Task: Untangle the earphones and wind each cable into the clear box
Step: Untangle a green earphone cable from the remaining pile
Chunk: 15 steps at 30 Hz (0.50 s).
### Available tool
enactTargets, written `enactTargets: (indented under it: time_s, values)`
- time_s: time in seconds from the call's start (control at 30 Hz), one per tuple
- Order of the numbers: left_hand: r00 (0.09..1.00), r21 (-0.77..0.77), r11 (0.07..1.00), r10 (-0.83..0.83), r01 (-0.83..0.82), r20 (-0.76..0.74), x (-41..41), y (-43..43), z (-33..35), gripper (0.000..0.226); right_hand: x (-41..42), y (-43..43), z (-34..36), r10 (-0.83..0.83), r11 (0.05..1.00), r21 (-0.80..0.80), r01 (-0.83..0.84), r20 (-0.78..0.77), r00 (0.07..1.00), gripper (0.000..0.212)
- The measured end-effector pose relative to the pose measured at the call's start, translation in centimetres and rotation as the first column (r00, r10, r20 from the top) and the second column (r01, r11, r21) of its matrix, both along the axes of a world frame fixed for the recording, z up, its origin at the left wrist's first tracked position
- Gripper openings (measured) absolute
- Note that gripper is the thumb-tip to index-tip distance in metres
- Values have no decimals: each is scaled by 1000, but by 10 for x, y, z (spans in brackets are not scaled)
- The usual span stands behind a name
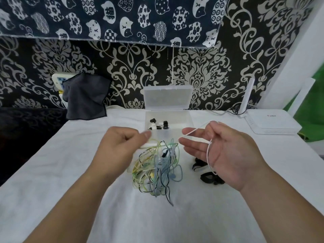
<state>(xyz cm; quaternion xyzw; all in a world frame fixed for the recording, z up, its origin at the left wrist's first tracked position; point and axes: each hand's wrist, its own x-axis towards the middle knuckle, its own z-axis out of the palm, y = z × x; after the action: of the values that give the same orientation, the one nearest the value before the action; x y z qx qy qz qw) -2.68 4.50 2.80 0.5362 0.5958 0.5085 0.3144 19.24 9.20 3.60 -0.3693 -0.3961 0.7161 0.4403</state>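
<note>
Wind evenly — cable [207,153] draped round the open right hand [226,155], left hand [121,146] pinching it — above the tangle [156,169] by the box [182,120].

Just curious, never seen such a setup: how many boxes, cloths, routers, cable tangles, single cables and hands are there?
Clear box: 1
Cable tangle: 1
White cable: 1
Dark cloth: 1
White router: 1
Hands: 2, left hand and right hand
Total: 7

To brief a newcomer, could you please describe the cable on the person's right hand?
On the white table, before the open clear box, find the right hand. A white cable drapes over its open fingers; unlike the coloured tangle beside it, it is one plain strand.
</note>
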Motion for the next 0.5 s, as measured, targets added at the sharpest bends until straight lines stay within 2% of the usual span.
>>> enactTargets:
  time_s: [0.03, 0.1, 0.17, 0.23, 0.27, 0.33, 0.37, 0.43, 0.5]
  values:
    - [991, 3, 991, 135, -135, 1, -2, 2, 0, 56, 0, 0, 0, -8, 1000, -4, 8, -16, 1000, 35]
    - [939, -69, 940, 326, -334, -106, -11, 8, -6, 53, 1, 0, 2, -9, 1000, 0, 9, -48, 999, 36]
    - [874, -164, 891, 355, -423, -331, -21, 11, -13, 45, 1, -2, 5, 5, 1000, 15, -4, -82, 997, 31]
    - [779, -187, 875, 278, -447, -562, -26, 11, -19, 35, 1, -4, 9, 22, 999, 44, -17, -111, 994, 29]
    - [742, -168, 885, 245, -434, -624, -24, 9, -19, 32, 1, -3, 10, 32, 998, 59, -25, -118, 992, 32]
    - [729, -77, 934, 219, -349, -648, -16, 6, -17, 27, 1, -3, 9, 61, 996, 76, -52, -122, 991, 36]
    - [753, -21, 961, 203, -276, -626, -11, 5, -14, 27, 0, -4, 9, 86, 994, 84, -76, -125, 988, 34]
    - [872, 51, 996, 94, -79, -481, -1, 3, -9, 26, -3, -5, 7, 137, 988, 90, -124, -152, 979, 29]
    - [933, 6, 994, -98, 107, -346, 10, 1, -6, 18, -5, -7, 8, 177, 982, 108, -158, -196, 964, 32]
